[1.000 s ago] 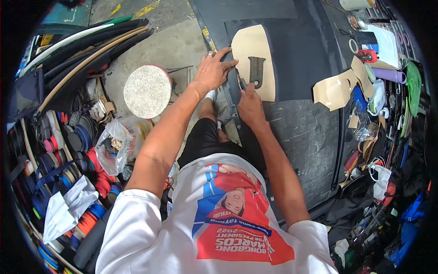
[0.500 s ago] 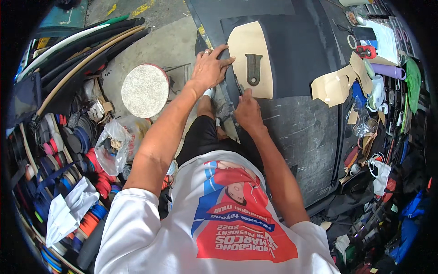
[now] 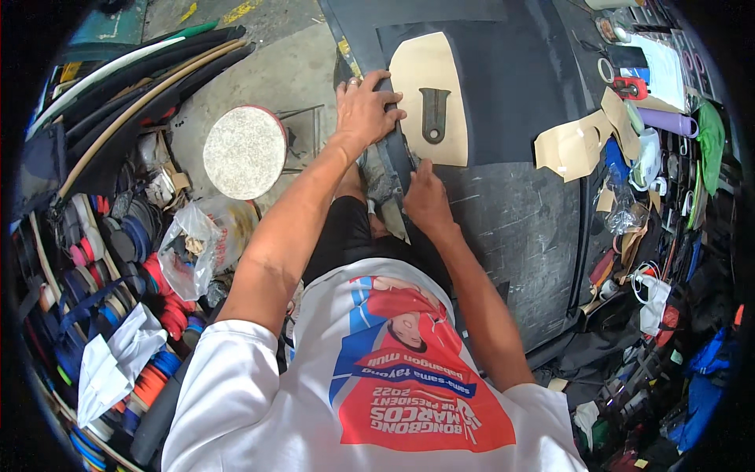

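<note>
A tan card template (image 3: 421, 59) with a curved top lies on a black sheet (image 3: 519, 102) on the dark worktable (image 3: 511, 228). On the template rests a dark metal piece (image 3: 433, 118) with a flared end and a hole. My left hand (image 3: 366, 110) is at the sheet's left edge beside the template, its thumb and index finger apart. My right hand (image 3: 429, 198) is closed round a slim tool (image 3: 411, 160), mostly hidden, which looks like a cutter. Its tip points away from me, at the template's lower left. A narrow dark strip (image 3: 399, 157) hangs along the edge there.
A round stool (image 3: 245, 152) stands on the floor to the left. Tan card pieces (image 3: 574, 145) lie at the table's right, near a roll of tape (image 3: 605, 71) and a purple roll (image 3: 667, 122). Webbing rolls (image 3: 149, 377) crowd the lower left; long rolled materials (image 3: 149, 86) lean behind.
The dark strip beside the tool now shows bent away from the table edge, over my leg. Both hands keep nearly the same places; the whole view has shifted slightly.
</note>
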Available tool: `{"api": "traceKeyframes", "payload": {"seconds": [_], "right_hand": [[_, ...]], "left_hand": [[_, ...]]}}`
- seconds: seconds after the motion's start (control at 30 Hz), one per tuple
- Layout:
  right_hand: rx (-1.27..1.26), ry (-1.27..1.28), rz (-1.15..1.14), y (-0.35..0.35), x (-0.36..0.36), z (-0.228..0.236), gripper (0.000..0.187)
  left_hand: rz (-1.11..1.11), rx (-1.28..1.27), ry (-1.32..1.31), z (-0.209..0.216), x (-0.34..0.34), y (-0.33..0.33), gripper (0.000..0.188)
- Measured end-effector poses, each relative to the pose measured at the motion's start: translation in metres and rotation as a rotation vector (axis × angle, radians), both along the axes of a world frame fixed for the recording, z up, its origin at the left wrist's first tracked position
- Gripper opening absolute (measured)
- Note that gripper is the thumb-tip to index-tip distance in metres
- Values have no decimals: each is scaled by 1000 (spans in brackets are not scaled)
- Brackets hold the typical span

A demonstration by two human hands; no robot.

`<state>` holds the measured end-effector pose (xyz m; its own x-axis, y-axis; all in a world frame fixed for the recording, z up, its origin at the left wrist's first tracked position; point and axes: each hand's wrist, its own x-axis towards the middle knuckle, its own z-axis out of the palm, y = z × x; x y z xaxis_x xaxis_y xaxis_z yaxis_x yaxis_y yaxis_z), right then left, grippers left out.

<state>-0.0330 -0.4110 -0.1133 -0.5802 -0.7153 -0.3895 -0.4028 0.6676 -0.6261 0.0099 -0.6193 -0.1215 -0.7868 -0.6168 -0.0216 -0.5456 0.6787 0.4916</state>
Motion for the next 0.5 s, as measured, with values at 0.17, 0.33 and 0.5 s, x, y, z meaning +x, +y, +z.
{"api": "traceKeyframes", "payload": {"seconds": [0.17, 0.33, 0.5], "right_hand": [[-25, 5, 35, 6, -6, 3, 16], [5, -7, 98, 7, -19, 3, 15], [35, -47, 115, 8, -24, 6, 14]], "left_hand": [[-19, -64, 30, 0, 6, 2, 42], [-35, -25, -28, 6, 6, 5, 52], [-48, -36, -44, 6, 6, 5, 55]]}}
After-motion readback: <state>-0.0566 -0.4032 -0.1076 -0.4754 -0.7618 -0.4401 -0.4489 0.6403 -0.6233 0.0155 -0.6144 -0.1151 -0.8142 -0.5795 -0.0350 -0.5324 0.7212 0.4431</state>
